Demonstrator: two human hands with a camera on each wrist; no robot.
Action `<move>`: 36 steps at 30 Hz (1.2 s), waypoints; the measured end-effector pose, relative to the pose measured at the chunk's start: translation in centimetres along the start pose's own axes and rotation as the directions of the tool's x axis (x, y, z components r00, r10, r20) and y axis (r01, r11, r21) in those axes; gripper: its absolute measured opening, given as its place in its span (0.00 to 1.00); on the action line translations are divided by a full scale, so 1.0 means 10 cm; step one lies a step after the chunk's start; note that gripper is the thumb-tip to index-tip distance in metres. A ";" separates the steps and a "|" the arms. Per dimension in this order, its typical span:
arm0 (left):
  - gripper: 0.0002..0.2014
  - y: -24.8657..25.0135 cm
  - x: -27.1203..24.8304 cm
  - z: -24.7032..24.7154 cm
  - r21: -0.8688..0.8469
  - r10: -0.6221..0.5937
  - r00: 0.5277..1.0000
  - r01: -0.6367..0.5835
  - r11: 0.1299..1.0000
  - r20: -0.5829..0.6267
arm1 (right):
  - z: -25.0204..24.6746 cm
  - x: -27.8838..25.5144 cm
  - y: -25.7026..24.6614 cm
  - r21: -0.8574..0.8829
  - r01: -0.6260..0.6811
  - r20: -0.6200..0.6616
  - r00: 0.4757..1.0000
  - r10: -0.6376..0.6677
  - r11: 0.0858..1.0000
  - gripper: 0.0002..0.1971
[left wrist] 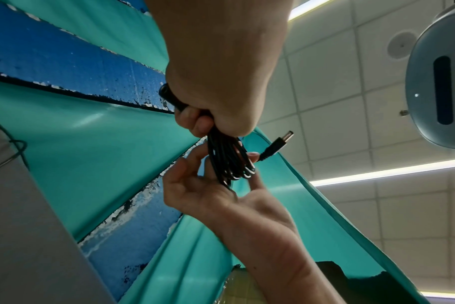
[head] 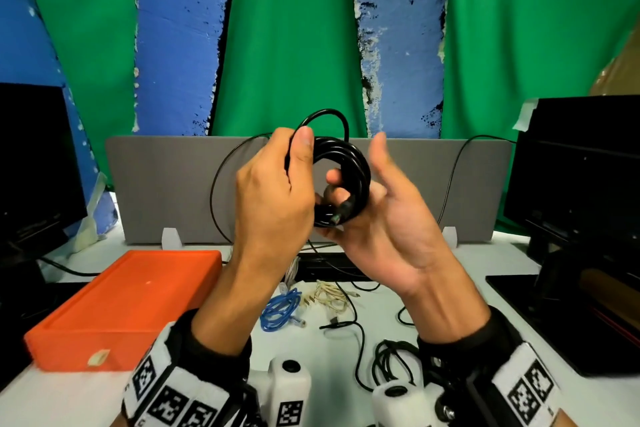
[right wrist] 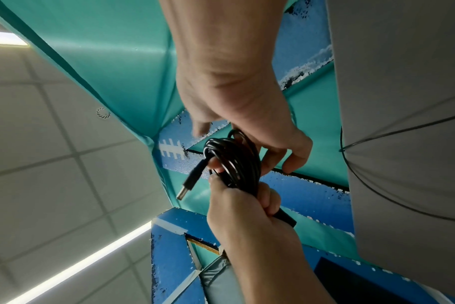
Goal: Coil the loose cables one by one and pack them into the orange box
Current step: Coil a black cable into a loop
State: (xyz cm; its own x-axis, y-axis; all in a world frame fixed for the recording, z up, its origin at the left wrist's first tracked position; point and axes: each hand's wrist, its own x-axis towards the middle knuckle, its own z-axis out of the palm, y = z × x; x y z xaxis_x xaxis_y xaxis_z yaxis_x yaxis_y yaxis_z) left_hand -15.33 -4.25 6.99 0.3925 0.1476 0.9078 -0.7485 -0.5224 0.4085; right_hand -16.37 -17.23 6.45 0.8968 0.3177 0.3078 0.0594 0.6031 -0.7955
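A black cable (head: 346,163) is wound into a small coil and held up above the desk. My left hand (head: 273,191) grips the coil's left side, thumb on top. My right hand (head: 391,218) stands beside it with palm open and fingers loose against the coil's right side. The cable's USB plug (head: 343,210) sticks out of the coil. In the left wrist view my left hand (left wrist: 221,82) clutches the coil (left wrist: 229,160) and the plug (left wrist: 281,142) juts free. The orange box (head: 114,305) lies on the desk at the left.
On the white desk below my hands lie a blue cable (head: 280,308), a beige cable (head: 329,295) and thin black cables (head: 391,360). A grey divider (head: 166,184) stands behind. Dark monitors flank the desk at the left (head: 34,163) and right (head: 581,177).
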 end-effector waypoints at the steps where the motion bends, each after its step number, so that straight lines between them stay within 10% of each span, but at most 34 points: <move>1: 0.17 -0.02 0.00 0.01 0.018 0.004 1.000 -0.004 1.000 -0.006 | -0.01 0.00 0.02 -0.071 0.046 0.006 0.999 -0.045 0.996 0.15; 6: 0.16 -0.10 0.04 0.00 0.064 0.022 1.000 -0.022 0.998 0.002 | -0.14 0.07 0.07 -0.514 0.107 0.048 0.994 -0.096 0.851 0.13; 11: 0.17 -0.24 0.12 -0.05 0.153 0.056 0.998 -0.053 0.987 -0.018 | -0.38 -0.06 -0.23 -0.676 0.025 0.204 0.967 0.154 0.736 0.21; 20: 0.22 -0.39 0.11 0.11 -0.231 -0.356 0.925 0.320 0.919 -0.134 | -0.44 0.14 -0.06 -0.707 0.116 0.044 0.992 -0.120 0.698 0.18; 24: 0.20 -0.30 0.05 0.19 -0.521 -0.545 0.828 0.525 0.673 0.130 | -0.35 0.21 0.11 -0.558 0.106 -0.049 0.986 -0.160 0.823 0.19; 29: 0.15 -0.27 -0.01 0.30 -0.576 -0.468 0.713 0.700 0.422 0.523 | -0.39 0.28 0.16 -0.620 0.148 -0.183 0.927 -0.326 0.770 0.11; 36: 0.22 -0.55 -0.22 0.54 -0.034 -0.437 0.694 0.553 0.833 0.571 | -0.77 0.22 0.14 -0.366 -0.121 -0.262 0.965 0.022 0.923 0.19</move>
State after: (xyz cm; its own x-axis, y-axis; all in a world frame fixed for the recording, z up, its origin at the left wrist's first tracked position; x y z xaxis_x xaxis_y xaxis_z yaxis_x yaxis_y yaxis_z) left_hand -9.14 -6.26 2.22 0.9054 -0.1488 0.3976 -0.4245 -0.3245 0.8453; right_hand -10.93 -21.32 1.95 0.9814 0.1288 0.1427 0.1070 0.2506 -0.9622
